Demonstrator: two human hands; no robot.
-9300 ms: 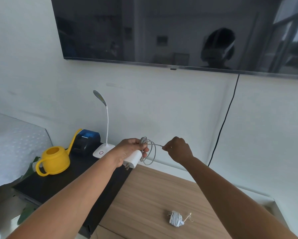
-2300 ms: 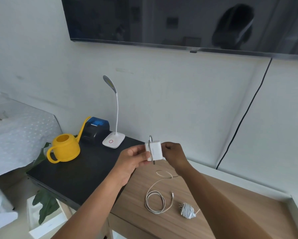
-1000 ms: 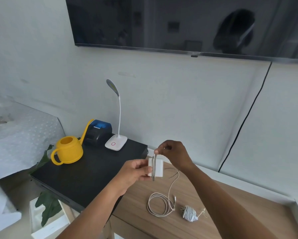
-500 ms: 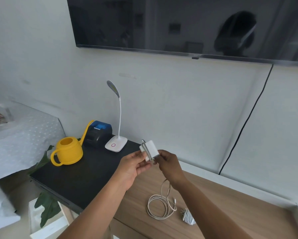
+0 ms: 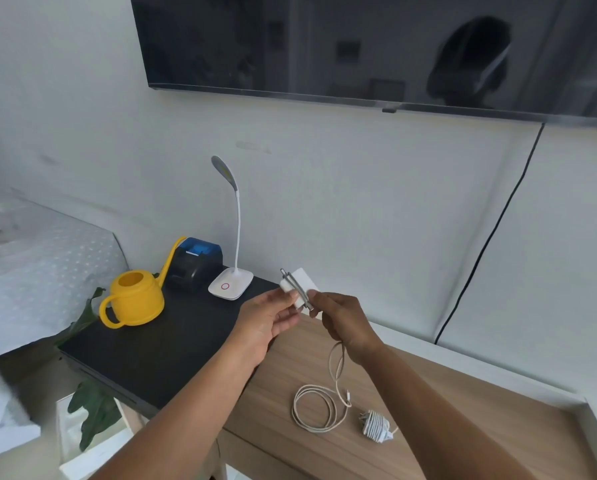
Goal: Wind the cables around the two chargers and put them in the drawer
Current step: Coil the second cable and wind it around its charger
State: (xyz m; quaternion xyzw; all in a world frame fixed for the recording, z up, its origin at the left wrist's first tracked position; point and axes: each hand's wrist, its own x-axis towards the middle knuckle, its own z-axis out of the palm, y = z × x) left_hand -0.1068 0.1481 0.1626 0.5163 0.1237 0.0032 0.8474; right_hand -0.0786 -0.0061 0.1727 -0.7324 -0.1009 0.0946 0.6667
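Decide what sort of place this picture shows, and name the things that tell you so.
Probably a room in a home, perhaps a living room: a wall-mounted television, a low wooden cabinet below it, and a white desk lamp near a yellow watering can.

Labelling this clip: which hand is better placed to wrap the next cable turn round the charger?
Right: the right hand pinches the cable beside the charger, slack hanging below it; the left hand grips the charger.

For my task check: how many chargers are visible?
2. The left hand holds one white charger, the right hand its cable; the wrapped charger lies on the wooden desk.
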